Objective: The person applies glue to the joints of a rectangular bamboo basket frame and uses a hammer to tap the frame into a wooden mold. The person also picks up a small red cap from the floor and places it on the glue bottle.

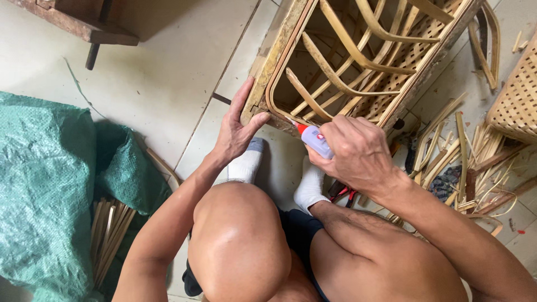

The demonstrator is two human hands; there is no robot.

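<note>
1. Your right hand (358,154) has a closed grip around a small pale glue bottle (316,141); fingers wrap the body, and only the front part and the red nozzle show.
2. Bottle's long axis runs from your palm up and to the left. The nozzle tip sits at, or just touching, the lower edge of the bamboo frame (358,61); contact is too small to confirm.
3. So the frame lies just ahead of the right grip along the nozzle line, up-left. The right hand is the nearer one to the joint where the curved inner strip meets the outer rail.
4. Your left hand (238,128) is clamped on the frame's near-left corner, thumb along the lower edge, fingers up the side rail. Partly open grip, holding the frame only.
5. The two hands are near each other on the same lower rail, left at the corner, right just beside it inboard.
6. The frame stands tilted on the tiled floor (168,72), above your feet in white socks (246,162).
7. Outward: loose bamboo strips (447,162) to the right, a woven panel (514,106) at far right, a green sack (45,184) to the left with more strips by it.
</note>
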